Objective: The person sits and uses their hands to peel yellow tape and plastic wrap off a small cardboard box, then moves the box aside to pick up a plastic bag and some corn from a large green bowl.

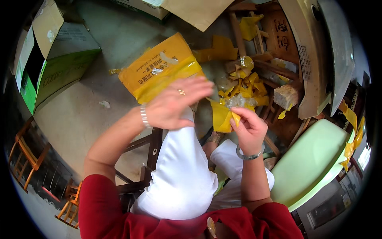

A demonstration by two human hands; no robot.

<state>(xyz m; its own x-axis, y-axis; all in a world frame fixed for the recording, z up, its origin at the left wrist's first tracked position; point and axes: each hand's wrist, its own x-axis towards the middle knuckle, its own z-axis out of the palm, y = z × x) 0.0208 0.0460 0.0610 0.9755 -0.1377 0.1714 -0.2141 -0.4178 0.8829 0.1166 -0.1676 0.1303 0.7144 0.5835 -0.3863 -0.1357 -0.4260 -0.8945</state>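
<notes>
My left hand (179, 101) lies flat with its fingers stretched out, slightly blurred, just above my knee. It overlaps the near edge of a flattened cardboard piece (155, 63) covered with yellow tape and printing. I cannot tell whether the palm presses on the cardboard. To the right, my right hand (250, 129) pinches a piece of yellow packing tape (221, 115) between thumb and fingers. The tape hangs in front of a heap of crumpled yellow tape scraps (248, 89).
An open green-and-brown carton (69, 63) stands at the left. At the right are a pale green plastic tub (314, 159), a wood block (287, 95) and a brown cardboard sheet (306, 59). Small wooden chairs (30, 153) stand at the lower left. Another carton (195, 12) lies at the far side.
</notes>
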